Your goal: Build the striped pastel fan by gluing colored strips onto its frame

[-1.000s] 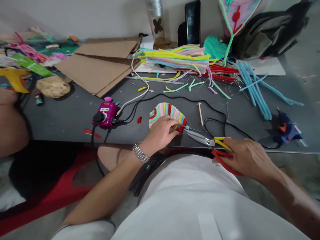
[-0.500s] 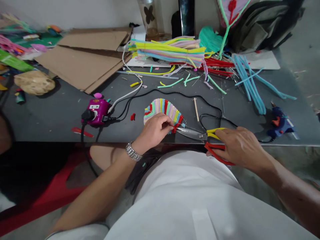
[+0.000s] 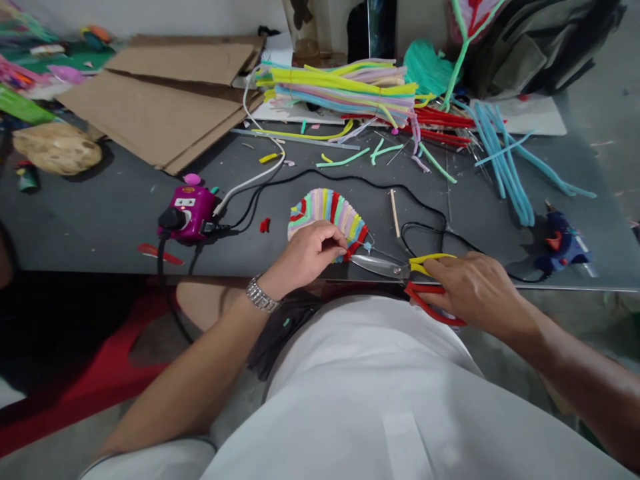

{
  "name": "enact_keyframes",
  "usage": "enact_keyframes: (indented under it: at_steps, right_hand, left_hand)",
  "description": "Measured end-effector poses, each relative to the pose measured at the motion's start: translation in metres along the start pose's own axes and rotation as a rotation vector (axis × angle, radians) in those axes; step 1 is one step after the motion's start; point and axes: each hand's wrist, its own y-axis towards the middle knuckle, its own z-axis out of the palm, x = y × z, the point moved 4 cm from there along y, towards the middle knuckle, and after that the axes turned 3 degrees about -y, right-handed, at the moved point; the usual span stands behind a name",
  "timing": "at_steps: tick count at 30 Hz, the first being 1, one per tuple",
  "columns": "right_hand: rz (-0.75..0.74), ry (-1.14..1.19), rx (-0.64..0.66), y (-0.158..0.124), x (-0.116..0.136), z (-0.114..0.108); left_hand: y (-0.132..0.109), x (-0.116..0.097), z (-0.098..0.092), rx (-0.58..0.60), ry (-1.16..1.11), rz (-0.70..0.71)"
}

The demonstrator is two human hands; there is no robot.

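Note:
A fan-shaped piece of striped, many-coloured pipe cleaners [image 3: 331,208] lies near the table's front edge. My left hand [image 3: 313,253] rests over its lower part, thumb and index finger pinched on its red end. My right hand [image 3: 475,287] is wrapped round the scissors [image 3: 383,266], which have one yellow and one red handle. Their blades point left, with the tips at the red end beside my left fingertips. The exact contact at the tips is too small to tell.
Behind lie a bundle of pipe cleaners [image 3: 345,90], cardboard [image 3: 165,113] and blue pipe cleaners [image 3: 505,167]. A purple power adapter [image 3: 193,210] stands left, a blue glue gun [image 3: 565,240] right. A black cable [image 3: 360,178] crosses the table. A person's dark clothing shows far left.
The view has shifted slightly. The scissors' handles look a little closer together, with the blades still at the red end. My left hand keeps its pinch.

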Motion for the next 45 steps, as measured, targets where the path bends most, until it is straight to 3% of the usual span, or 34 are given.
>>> enact_keyframes:
  at_steps: [11,16,19,26,30,39,45]
  right_hand:
    - [-0.038,-0.045,-0.013,0.002,-0.002,0.007]
    - [0.054,-0.01,-0.14,-0.006,-0.015,0.012]
    - [0.127,0.068,-0.208,-0.012,-0.02,0.012]
    - [0.093,0.109,-0.174,-0.013,-0.01,0.017]
    - [0.087,0.105,-0.179,-0.013,-0.009,0.02]
    - [0.054,0.08,-0.092,-0.013,-0.006,0.02]
    - [-0.018,0.047,-0.146,-0.006,0.001,0.008]
  left_hand:
    - [-0.001,-0.001,-0.001,-0.005,-0.056,-0.017]
    - [-0.001,0.0,-0.011,-0.084,-0.331,-0.172]
    - [-0.001,0.001,-0.017,-0.156,-0.299,-0.201]
    - [0.0,-0.006,-0.005,0.055,0.032,-0.023]
    - [0.002,-0.01,0.001,0.083,0.147,-0.005]
    - [-0.004,-0.005,0.001,0.052,0.068,0.06]
    - [-0.003,-0.002,-0.004,0.1,0.027,0.082]
